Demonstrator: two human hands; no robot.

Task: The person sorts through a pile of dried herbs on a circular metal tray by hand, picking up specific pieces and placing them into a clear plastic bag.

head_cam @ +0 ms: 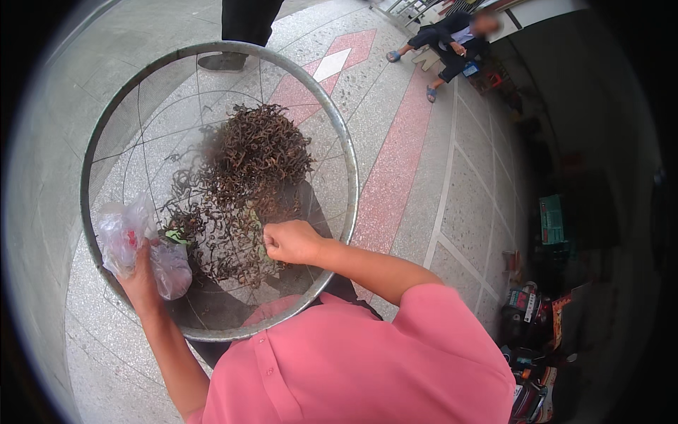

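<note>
A large round sieve [352,175] with a metal rim and a fine mesh is in front of my body. Dark brown, curled dried plant pieces [259,153] are heaped on its far side. More of them lie scattered across the near mesh, with a few green bits [177,237] among them. My left hand [142,265] grips a crumpled clear plastic bag [127,228] at the sieve's left rim. Over the scattered pieces, my right hand [291,242] is closed in a fist. Its curled fingers hide whatever may be inside.
Beyond the far rim stands someone's dark trouser leg [249,21] and shoe [220,62]. Another person [450,45] sits at the upper right. A green crate [552,220] and parked motorbikes [529,318] line the right side. The floor [402,175] is speckled and partly pink.
</note>
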